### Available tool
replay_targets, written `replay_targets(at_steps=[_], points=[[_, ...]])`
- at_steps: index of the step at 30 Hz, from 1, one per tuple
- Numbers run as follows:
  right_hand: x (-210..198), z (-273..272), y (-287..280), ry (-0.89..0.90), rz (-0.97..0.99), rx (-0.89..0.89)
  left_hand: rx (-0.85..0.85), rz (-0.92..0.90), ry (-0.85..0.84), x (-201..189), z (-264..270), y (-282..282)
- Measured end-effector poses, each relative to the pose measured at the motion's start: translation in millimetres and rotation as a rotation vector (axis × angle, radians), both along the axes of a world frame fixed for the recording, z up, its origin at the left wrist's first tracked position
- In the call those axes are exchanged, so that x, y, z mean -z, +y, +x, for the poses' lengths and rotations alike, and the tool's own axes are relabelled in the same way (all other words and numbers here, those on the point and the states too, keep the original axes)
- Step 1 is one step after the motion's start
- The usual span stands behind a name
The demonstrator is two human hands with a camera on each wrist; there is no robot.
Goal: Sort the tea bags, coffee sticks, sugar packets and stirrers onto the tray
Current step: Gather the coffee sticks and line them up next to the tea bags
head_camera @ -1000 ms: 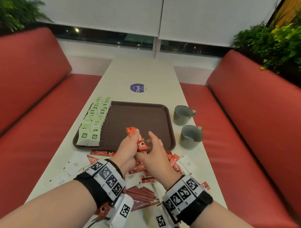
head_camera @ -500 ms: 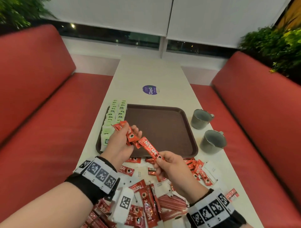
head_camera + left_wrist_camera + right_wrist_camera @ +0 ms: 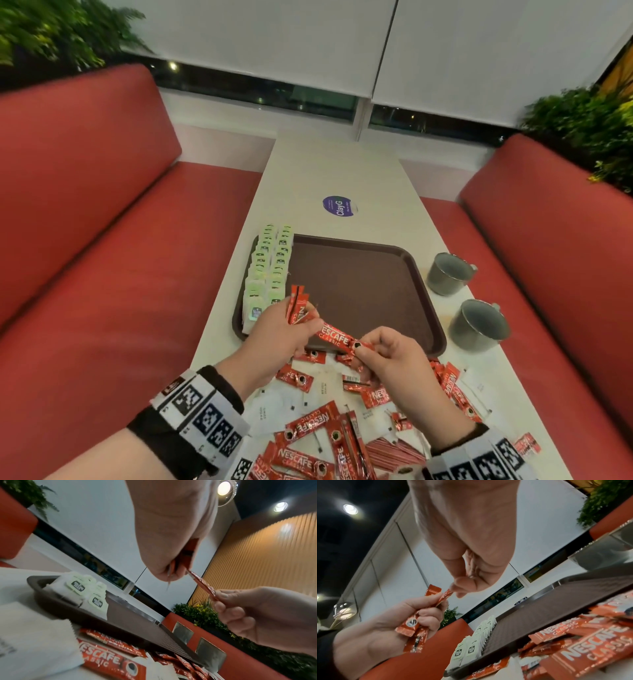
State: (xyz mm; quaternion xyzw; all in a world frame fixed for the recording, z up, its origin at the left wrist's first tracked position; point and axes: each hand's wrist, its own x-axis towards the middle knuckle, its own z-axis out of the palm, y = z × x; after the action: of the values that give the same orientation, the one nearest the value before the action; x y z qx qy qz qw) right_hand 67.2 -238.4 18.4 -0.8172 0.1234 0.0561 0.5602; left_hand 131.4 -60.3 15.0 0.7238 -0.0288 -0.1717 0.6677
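Note:
My left hand grips a small bunch of red coffee sticks above the brown tray's near left corner. My right hand pinches one end of another red coffee stick; its far end reaches the left hand's fingers. In the right wrist view the held bunch fans out of the left hand. Green-and-white tea bags stand in two rows along the tray's left side. Loose coffee sticks, white sugar packets and red stirrers lie on the table near me.
Two grey metal mugs stand right of the tray. A round purple sticker lies beyond the tray on the white table. Red bench seats run along both sides.
My right hand lifted a coffee stick from the pile and brought it up to my left hand's bunch. The view shifted left, so the tray sits further right.

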Motion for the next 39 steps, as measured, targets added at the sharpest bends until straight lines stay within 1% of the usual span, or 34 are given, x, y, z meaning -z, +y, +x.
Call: replay_targets(at_steps=[2,3,4,5,7,9,12,17,19,23,26,30,35,39], points=[[-3,8,1,0.01,0.005,0.006,-0.068,0.045,-0.018,4,1,0],[-3,13,1,0.019,-0.005,-0.003,-0.1,0.041,-0.005,7,2,1],[-5,20,0,0.022,-0.018,-0.011,-0.132,-0.007,0.036,9,4,3],[-7,29,-2,0.014,-0.047,-0.011,-0.168,-0.1,0.112,11,6,5],[-11,54,-11,-0.042,-0.142,0.011,-0.256,-0.324,0.318,14,13,14],[-13,87,-21,-0.098,-0.19,0.061,-0.339,-0.489,0.473,18,19,25],[-4,143,-31,-0.108,-0.245,0.102,-0.408,-0.592,0.537,23,28,42],[25,229,-25,-0.042,-0.367,0.103,-0.406,-0.669,0.56,20,41,52],[35,255,-20,-0.042,-0.419,0.122,-0.387,-0.693,0.562,20,46,54],[48,292,-15,-0.038,-0.526,0.102,-0.384,-0.66,0.601,22,54,56],[56,311,-13,-0.03,-0.564,0.091,-0.385,-0.628,0.626,22,59,54],[66,326,-7,-0.029,-0.588,0.074,-0.392,-0.663,0.666,21,65,46],[74,334,0,-0.001,-0.623,0.093,-0.381,-0.671,0.7,21,71,40],[80,337,0,0.014,-0.642,0.112,-0.37,-0.649,0.688,26,73,37]])
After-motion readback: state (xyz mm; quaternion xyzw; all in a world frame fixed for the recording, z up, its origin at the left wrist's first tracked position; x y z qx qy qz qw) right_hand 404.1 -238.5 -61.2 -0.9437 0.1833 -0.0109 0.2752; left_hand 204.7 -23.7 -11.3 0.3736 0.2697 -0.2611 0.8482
